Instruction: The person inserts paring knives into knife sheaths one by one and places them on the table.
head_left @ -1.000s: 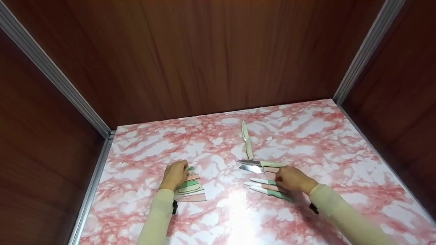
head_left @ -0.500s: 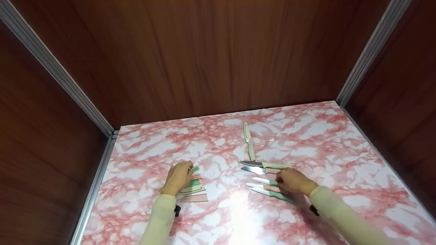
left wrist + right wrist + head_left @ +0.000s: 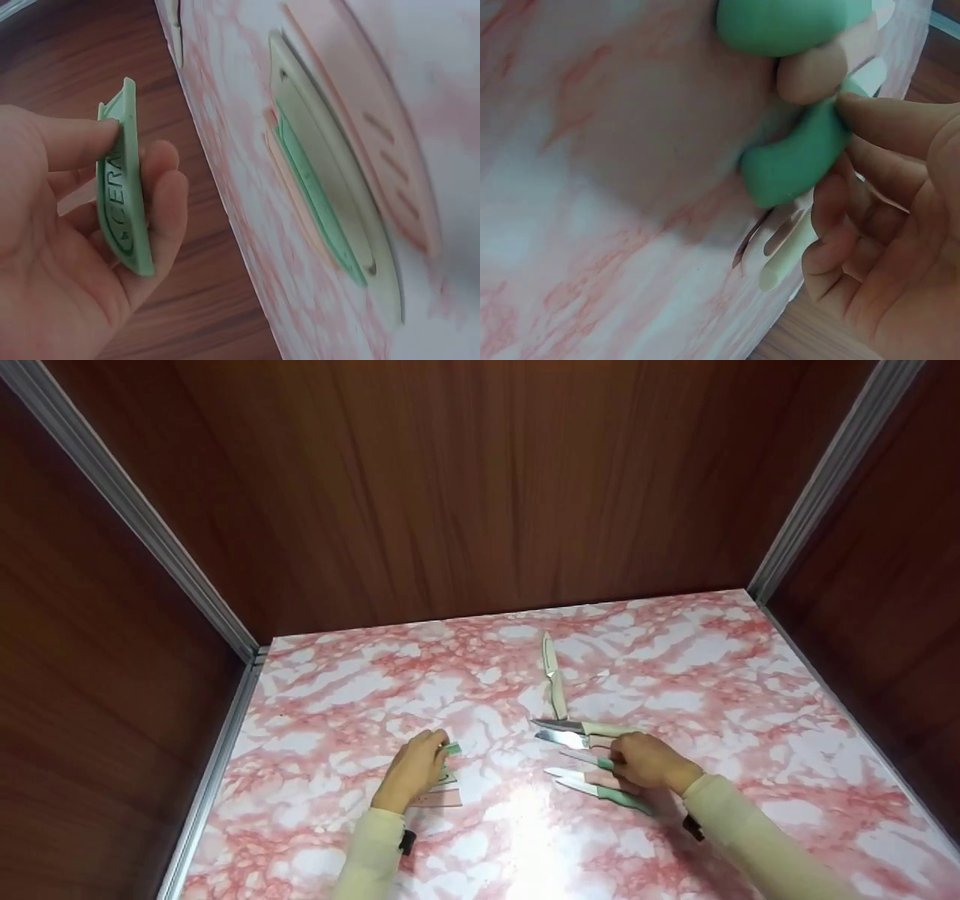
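Note:
My left hand [image 3: 412,769] pinches a small green knife sheath [image 3: 127,187] with raised lettering, held up off the table. Below it lie several other blade sheaths: a pink one [image 3: 375,127], a cream one [image 3: 330,150], a green one [image 3: 319,199] and a narrow pinkish one, partly hidden. With thumb and fingers, my right hand [image 3: 651,761] pinches the green handle [image 3: 799,161] of a small knife whose blade [image 3: 585,757] points left. A pink-handled knife and a green-handled knife [image 3: 626,800], both white-bladed, lie on its near side.
Beyond the right hand lie a cream-handled knife [image 3: 607,728] and a steel-bladed knife [image 3: 562,739]. A cream knife with a cream-covered blade [image 3: 553,675] lies further back. Brown panels [image 3: 480,495] surround the marbled table [image 3: 337,682] at the back and sides.
My left hand has moved right and lifted the small green sheath away from the others. My right hand stays at the green-handled knife, whose blade has tilted slightly.

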{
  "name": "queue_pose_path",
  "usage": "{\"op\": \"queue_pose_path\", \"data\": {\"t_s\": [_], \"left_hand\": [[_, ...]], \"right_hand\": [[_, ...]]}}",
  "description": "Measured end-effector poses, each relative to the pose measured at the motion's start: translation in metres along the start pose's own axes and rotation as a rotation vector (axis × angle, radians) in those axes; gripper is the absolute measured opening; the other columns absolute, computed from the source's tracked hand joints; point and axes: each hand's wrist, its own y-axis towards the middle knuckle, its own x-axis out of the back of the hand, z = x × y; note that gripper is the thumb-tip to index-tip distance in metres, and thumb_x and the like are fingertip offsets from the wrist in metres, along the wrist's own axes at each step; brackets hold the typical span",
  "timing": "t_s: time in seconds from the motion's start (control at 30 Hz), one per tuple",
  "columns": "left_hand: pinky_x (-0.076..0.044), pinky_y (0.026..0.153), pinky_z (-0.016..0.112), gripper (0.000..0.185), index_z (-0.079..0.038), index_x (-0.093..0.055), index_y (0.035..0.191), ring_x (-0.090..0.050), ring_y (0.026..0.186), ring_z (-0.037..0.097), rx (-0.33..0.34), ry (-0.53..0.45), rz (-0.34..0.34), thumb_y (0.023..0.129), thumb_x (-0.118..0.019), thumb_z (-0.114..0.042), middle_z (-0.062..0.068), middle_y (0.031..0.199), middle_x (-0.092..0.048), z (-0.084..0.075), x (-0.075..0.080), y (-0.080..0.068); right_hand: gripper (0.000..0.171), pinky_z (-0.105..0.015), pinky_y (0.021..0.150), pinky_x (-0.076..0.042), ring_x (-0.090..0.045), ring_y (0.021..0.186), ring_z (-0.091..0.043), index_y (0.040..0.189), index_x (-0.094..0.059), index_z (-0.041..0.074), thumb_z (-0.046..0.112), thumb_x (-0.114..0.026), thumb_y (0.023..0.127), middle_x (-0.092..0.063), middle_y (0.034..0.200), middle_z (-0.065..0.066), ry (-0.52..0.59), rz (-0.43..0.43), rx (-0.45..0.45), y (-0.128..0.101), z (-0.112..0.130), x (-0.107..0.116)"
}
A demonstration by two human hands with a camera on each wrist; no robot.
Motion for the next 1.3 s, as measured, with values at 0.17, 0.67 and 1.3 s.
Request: {"op": "queue_pose_path", "data": {"t_s": [0.17,0.67,1.3], "left_hand": [[-0.043,0.06,0.029,0.009,-0.012,-0.056,0.104,-0.048,0.065,0.01,-0.017,-0.092,0.01,0.099,-0.049,-0.014,-0.002,0.081,-0.054,-0.008,-0.002,0.002],[-0.034,0.053,0.024,0.016,-0.009,-0.058,0.09,-0.038,0.056,0.007,-0.001,-0.227,0.006,0.099,-0.049,-0.019,-0.006,0.067,-0.043,-0.03,-0.009,0.009],[-0.033,0.056,0.025,0.018,-0.015,-0.059,0.086,-0.033,0.054,0.006,-0.003,-0.275,0.017,0.099,-0.05,-0.025,-0.009,0.061,-0.036,-0.053,-0.028,0.007]], "right_hand": [[0.011,-0.036,0.061,-0.041,-0.047,0.064,-0.014,0.079,-0.059,0.009,0.015,-0.063,0.088,-0.051,0.071,0.003,-0.01,-0.039,-0.056,0.0,0.005,0.0],[0.006,-0.032,0.054,-0.035,-0.043,0.058,-0.014,0.092,-0.045,0.011,0.009,-0.05,0.091,-0.043,0.067,0.003,0.125,-0.15,-0.038,0.003,0.035,0.014],[0.03,-0.023,0.046,-0.03,-0.029,0.043,0.0,0.077,-0.053,0.017,0.037,-0.05,0.098,-0.035,0.051,0.013,0.115,-0.254,0.117,0.014,0.072,0.013]]}}
